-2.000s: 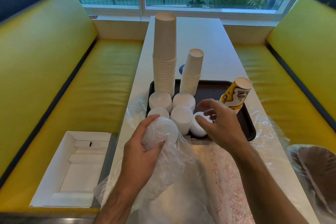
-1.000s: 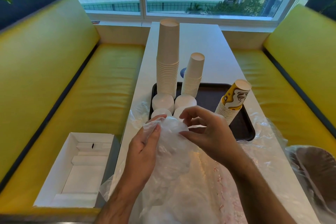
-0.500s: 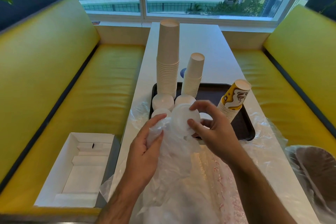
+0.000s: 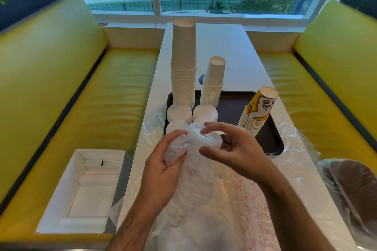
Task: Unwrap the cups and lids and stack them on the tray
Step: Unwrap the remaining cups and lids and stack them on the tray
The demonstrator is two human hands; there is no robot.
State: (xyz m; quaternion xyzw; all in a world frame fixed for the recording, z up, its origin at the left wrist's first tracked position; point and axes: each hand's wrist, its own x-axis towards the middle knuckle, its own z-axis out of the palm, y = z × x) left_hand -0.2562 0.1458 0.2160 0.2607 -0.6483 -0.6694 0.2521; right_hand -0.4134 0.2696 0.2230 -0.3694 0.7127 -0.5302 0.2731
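Head view, taking the black tray (image 4: 271,140) as the landmark and reading from left to right: well to the left of the tray, on the yellow bench seat (image 4: 114,96), an open white cardboard box (image 4: 81,191) lies with its lid off. On the tray's left half stand a tall stack of plain paper cups (image 4: 183,63) and, beside it, a shorter stack of plain cups (image 4: 213,81), both upside down; in front of them sit short piles of white lids (image 4: 179,112). Just in front of the tray's near edge, the left hand (image 4: 163,171) has its fingers curled round a clear plastic wrapper (image 4: 195,181), bunching it beneath a stack of white lids (image 4: 204,135) that sticks out of the wrapper's open end. The right hand (image 4: 236,149) meets that stack from the other side: its forefinger lies across the top lid and its thumb presses the stack's side, so the stack is pinched between them, while the other fingers (image 4: 229,138) are loosely bent behind it. The held stack hangs over the tray's near left corner. On the tray's right side leans a tilted stack of yellow printed cups (image 4: 258,112). More loose plastic covers the white table (image 4: 230,55) near the person, and far right of the tray another wrapped bundle (image 4: 355,193) shows blurred at the picture's edge
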